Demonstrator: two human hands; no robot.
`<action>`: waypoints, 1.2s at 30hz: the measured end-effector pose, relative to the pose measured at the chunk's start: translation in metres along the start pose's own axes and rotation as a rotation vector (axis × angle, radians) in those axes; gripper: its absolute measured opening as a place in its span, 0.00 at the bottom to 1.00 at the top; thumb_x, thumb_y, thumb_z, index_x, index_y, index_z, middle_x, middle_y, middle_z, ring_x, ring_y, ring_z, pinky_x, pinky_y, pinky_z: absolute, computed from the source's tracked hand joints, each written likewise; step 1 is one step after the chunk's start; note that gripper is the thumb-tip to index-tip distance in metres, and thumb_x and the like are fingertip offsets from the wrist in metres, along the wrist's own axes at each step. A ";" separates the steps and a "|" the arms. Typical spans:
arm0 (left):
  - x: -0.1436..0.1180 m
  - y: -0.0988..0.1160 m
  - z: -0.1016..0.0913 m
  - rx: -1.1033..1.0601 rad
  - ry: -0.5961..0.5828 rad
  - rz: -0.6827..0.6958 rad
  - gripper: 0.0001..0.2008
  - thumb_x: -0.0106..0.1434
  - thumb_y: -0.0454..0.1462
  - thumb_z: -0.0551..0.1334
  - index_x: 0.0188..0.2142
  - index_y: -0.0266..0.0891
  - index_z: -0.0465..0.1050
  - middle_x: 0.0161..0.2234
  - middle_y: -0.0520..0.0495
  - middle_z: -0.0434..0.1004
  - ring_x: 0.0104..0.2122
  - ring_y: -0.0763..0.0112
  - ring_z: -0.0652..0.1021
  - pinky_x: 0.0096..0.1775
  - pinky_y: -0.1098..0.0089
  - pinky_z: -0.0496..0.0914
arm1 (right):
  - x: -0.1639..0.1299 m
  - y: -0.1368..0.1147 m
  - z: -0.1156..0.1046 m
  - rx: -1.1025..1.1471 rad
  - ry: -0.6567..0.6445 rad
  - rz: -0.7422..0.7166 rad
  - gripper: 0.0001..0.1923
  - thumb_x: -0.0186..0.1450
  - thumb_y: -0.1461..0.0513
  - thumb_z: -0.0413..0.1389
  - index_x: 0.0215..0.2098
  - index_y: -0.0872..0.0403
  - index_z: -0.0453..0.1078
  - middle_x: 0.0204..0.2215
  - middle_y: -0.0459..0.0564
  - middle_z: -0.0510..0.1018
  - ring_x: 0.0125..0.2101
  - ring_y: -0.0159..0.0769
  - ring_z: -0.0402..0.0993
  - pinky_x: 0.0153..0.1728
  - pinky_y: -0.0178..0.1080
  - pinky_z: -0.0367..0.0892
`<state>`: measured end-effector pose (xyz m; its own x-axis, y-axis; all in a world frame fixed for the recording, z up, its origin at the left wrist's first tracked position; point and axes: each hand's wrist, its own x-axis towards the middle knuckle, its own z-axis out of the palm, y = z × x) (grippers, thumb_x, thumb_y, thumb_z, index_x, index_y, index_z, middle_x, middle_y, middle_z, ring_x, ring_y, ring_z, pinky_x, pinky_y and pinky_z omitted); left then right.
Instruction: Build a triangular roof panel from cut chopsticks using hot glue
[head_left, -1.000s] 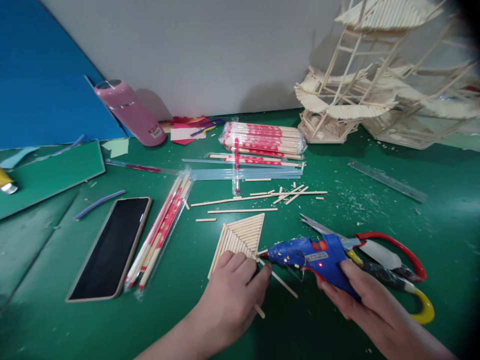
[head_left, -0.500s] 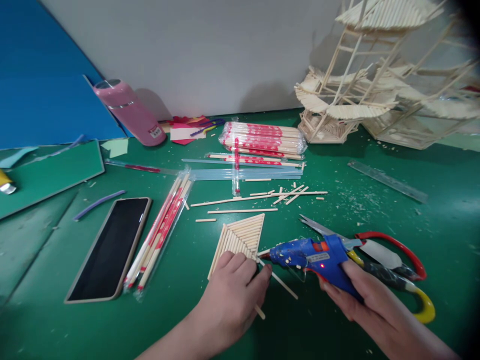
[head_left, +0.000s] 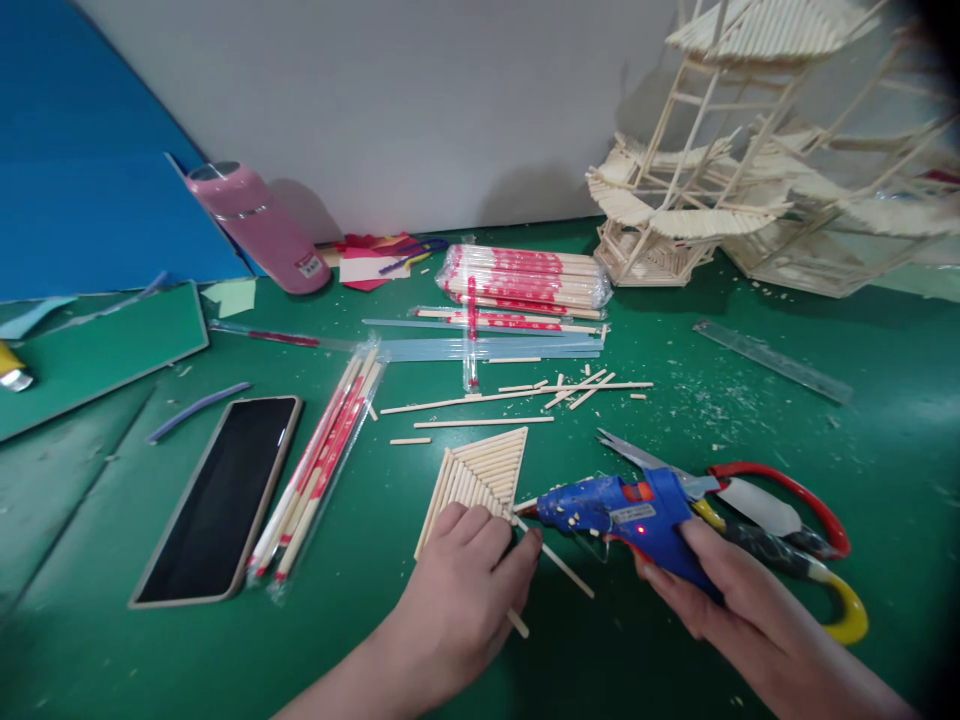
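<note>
change since earlier frame: almost nothing; glue gun (head_left: 619,512) nozzle had crept a hair toward 9 o'clock, closer to the panel corner; both hands had stayed put.
left hand: left hand (head_left: 465,590) lay curled over the 6 o'clock corner of the stick panel (head_left: 484,470), fingertips pressing it flat onto the green mat (head_left: 675,400); a loose stick (head_left: 559,562) ran under the fingers.
right hand: right hand (head_left: 739,605) was closed around the blue glue gun's grip, nozzle pointing at 9 o'clock toward the panel corner, just beside the left fingertips.
panel location: centre of mat, at 12 o'clock from the left hand.
panel handling: judged light, stiff along the sticks, fragile at the glued seams; best pinned flat near the corner or lifted by two opposite edges.
gun handling: judged light rigid plastic, hot tip; hold by the grip only.
nearby: scissors (head_left: 787,540) at 3 o'clock of the gun, touching it; phone (head_left: 217,495) at 9 o'clock; wrapped chopsticks (head_left: 525,278) at 12 o'clock; pink bottle (head_left: 259,228) at 11 o'clock; stick model (head_left: 750,170) at 1 o'clock.
writing: label on gun and bottle too small to read; red print on wrappers illegible.
</note>
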<state>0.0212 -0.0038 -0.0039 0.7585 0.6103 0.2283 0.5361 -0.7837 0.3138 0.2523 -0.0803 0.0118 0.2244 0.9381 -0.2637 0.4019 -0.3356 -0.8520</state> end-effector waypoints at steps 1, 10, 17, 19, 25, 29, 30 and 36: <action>0.000 0.000 0.000 0.001 -0.001 -0.001 0.12 0.60 0.31 0.53 0.44 0.36 0.68 0.28 0.46 0.68 0.28 0.66 0.66 0.28 0.65 0.58 | 0.000 0.000 0.000 0.003 -0.003 -0.001 0.27 0.55 0.41 0.52 0.45 0.48 0.66 0.33 0.50 0.78 0.30 0.38 0.76 0.27 0.32 0.74; 0.001 0.001 -0.002 -0.001 0.025 0.013 0.12 0.60 0.31 0.54 0.44 0.35 0.68 0.27 0.46 0.68 0.27 0.66 0.66 0.28 0.65 0.59 | 0.000 -0.002 -0.001 0.017 -0.057 0.020 0.30 0.56 0.42 0.51 0.49 0.50 0.63 0.34 0.52 0.78 0.32 0.41 0.76 0.29 0.35 0.74; -0.001 0.001 -0.004 -0.037 0.044 0.018 0.13 0.60 0.31 0.55 0.45 0.34 0.66 0.28 0.45 0.68 0.28 0.66 0.66 0.30 0.65 0.61 | 0.001 -0.004 0.000 0.049 -0.066 -0.016 0.33 0.55 0.41 0.50 0.52 0.50 0.61 0.36 0.52 0.77 0.33 0.42 0.75 0.29 0.36 0.73; -0.003 0.001 -0.005 -0.062 0.065 0.013 0.13 0.59 0.30 0.55 0.45 0.34 0.65 0.28 0.45 0.68 0.28 0.67 0.66 0.30 0.65 0.61 | 0.001 -0.004 -0.001 0.053 -0.078 -0.012 0.33 0.56 0.41 0.50 0.53 0.50 0.61 0.35 0.52 0.77 0.32 0.41 0.75 0.28 0.36 0.73; -0.015 0.003 -0.013 -0.067 0.090 -0.053 0.13 0.59 0.31 0.56 0.45 0.34 0.64 0.27 0.47 0.66 0.27 0.68 0.65 0.29 0.65 0.62 | 0.005 -0.009 -0.004 -0.073 -0.099 0.015 0.26 0.58 0.46 0.51 0.49 0.50 0.63 0.32 0.48 0.74 0.25 0.34 0.70 0.27 0.34 0.70; -0.026 0.003 -0.025 -0.024 -0.059 -0.085 0.20 0.59 0.38 0.58 0.51 0.35 0.60 0.34 0.43 0.66 0.32 0.64 0.68 0.32 0.62 0.67 | 0.007 -0.017 -0.006 -0.119 -0.120 -0.016 0.23 0.59 0.46 0.49 0.47 0.49 0.64 0.28 0.45 0.73 0.23 0.32 0.68 0.27 0.33 0.69; -0.029 0.003 -0.028 -0.007 -0.094 -0.089 0.22 0.59 0.39 0.58 0.52 0.35 0.59 0.36 0.41 0.66 0.35 0.62 0.69 0.34 0.60 0.68 | 0.007 -0.017 -0.007 -0.139 -0.129 -0.020 0.23 0.60 0.46 0.48 0.47 0.50 0.64 0.27 0.45 0.72 0.23 0.32 0.68 0.27 0.33 0.69; -0.040 0.001 -0.047 0.119 -0.242 -0.068 0.25 0.60 0.37 0.56 0.56 0.35 0.54 0.48 0.37 0.63 0.44 0.57 0.68 0.42 0.58 0.69 | 0.011 -0.008 -0.011 -0.265 -0.256 -0.004 0.27 0.62 0.46 0.45 0.52 0.53 0.58 0.26 0.47 0.70 0.26 0.35 0.68 0.27 0.34 0.68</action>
<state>-0.0259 -0.0230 0.0308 0.7782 0.6276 -0.0209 0.6175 -0.7588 0.2072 0.2612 -0.0686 0.0202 0.0062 0.9192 -0.3938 0.6258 -0.3108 -0.7154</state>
